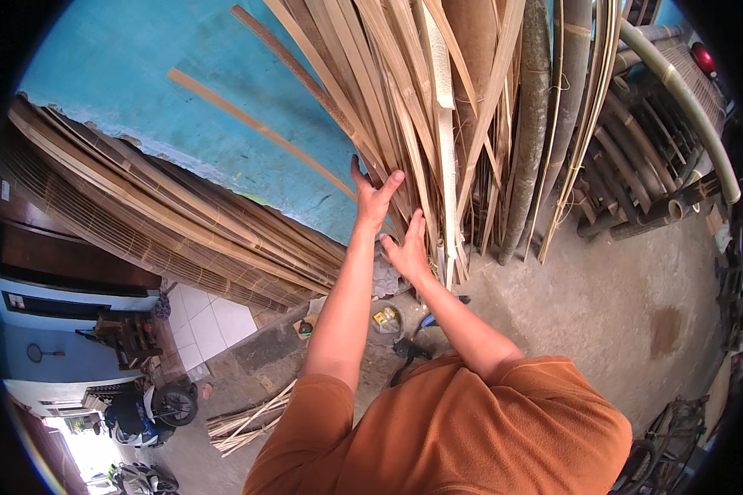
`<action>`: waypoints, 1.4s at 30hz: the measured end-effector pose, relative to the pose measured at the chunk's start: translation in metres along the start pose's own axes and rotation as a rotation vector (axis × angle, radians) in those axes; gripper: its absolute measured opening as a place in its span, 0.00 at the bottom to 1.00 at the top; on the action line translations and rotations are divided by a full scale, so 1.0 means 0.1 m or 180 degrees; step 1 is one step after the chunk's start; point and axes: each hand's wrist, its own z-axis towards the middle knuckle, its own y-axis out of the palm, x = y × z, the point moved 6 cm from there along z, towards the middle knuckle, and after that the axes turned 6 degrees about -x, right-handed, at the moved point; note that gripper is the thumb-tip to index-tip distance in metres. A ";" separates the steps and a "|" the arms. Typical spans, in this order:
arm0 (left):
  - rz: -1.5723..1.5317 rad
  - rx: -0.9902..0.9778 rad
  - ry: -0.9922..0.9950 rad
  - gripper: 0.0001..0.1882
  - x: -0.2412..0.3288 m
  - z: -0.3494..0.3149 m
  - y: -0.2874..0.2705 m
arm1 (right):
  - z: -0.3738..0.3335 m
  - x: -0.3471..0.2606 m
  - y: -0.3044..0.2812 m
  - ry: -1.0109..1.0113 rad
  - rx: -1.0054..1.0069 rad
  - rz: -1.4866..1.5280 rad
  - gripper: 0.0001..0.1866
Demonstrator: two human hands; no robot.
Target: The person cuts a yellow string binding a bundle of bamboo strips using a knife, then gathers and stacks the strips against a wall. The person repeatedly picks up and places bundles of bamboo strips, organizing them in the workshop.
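Long split bamboo strips (400, 107) lean upright in a thick bundle against the blue wall ahead of me. My left hand (374, 202) is at the bundle's left side, its thumb and a finger apart around the edge of several strips. Lower and to the right, my right hand (408, 250) lays its straight fingers along the strips, with the thumb out to the left. The rest of its fingers are partly hidden. One separate thin strip (260, 128) slants across the wall, its lower end near my left hand.
Rolled bamboo blinds (165, 206) lie along the wall at left. Whole bamboo poles (530, 132) stand at right, beside a rack of stacked poles (636, 157). Near my feet are a round container (387, 318) and loose sticks (252, 419). A motorcycle (153, 412) stands lower left.
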 end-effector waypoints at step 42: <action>-0.0598 -0.0180 -0.0350 0.45 -0.28 -0.55 -0.42 | -0.16 0.09 -0.47 -0.0739 -0.0817 0.0042 0.35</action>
